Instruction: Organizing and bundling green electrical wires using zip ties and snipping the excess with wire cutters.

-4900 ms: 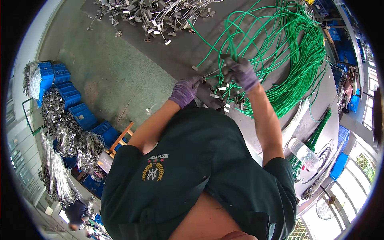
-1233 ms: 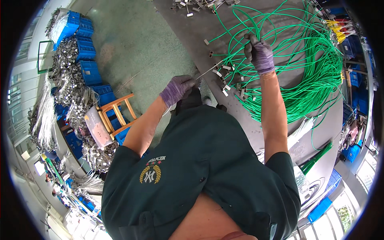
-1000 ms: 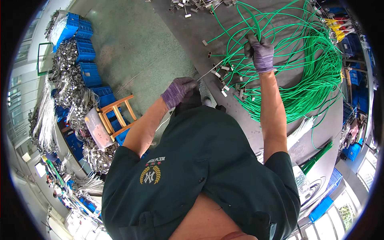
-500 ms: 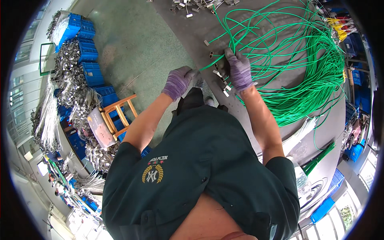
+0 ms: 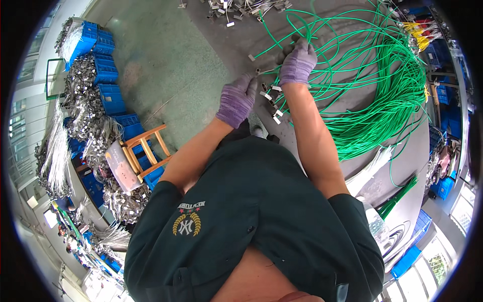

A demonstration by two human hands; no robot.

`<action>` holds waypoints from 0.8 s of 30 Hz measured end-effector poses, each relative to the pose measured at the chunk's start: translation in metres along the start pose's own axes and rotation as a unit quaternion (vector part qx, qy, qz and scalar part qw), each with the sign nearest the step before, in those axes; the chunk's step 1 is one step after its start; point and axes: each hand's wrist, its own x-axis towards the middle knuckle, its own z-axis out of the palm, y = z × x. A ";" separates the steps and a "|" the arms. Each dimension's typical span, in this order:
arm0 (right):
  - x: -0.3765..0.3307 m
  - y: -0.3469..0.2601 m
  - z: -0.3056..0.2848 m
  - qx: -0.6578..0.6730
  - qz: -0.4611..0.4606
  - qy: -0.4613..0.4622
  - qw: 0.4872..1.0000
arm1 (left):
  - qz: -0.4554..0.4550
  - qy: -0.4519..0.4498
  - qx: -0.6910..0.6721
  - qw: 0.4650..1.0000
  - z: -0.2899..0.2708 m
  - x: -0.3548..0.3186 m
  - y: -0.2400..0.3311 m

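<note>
My left hand (image 5: 237,101), in a purple glove with grey fingers, is closed in a pinch at the table's near-left edge. A short stretch of green cable (image 5: 269,72) runs from its fingertips towards my right hand; the held end itself is hidden. Further right, my gloved right hand (image 5: 299,62) is closed around green cable, and a loop (image 5: 301,20) rises beyond its fingers. Small metal-cased connectors (image 5: 274,108) lie on the table below the hands, and another small metal piece (image 5: 258,71) is close to my left fingertips.
A large coil of green cable (image 5: 387,108) covers the right of the grey table (image 5: 206,27). More metal pieces (image 5: 241,6) lie at its far edge. On the left stand a wooden stool (image 5: 151,146) and blue crates (image 5: 111,98) beside heaped cables (image 5: 80,90) with metal ends.
Both hands have moved a little farther away, the left one also to the right, so they are closer together. My right hand has turned, and a cable loop now stands up beyond it.
</note>
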 end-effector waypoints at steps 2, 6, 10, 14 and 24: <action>0.024 0.011 -0.006 -0.058 -0.100 -0.008 0.993 | -0.005 -0.037 -0.074 0.997 0.003 -0.004 0.014; 0.047 0.024 -0.011 -0.147 -0.248 -0.029 0.957 | -0.057 -0.078 -0.134 0.986 0.000 0.001 0.029; 0.003 0.005 -0.003 -0.037 -0.078 -0.047 0.995 | -0.059 -0.069 -0.139 0.986 0.005 -0.006 0.007; -0.025 0.021 -0.012 -0.005 -0.033 -0.087 0.996 | 0.037 -0.031 -0.086 0.995 0.006 -0.003 0.001; 0.035 0.021 -0.049 -0.076 -0.015 -0.186 0.980 | -0.152 -0.194 -0.230 0.942 -0.017 -0.007 -0.041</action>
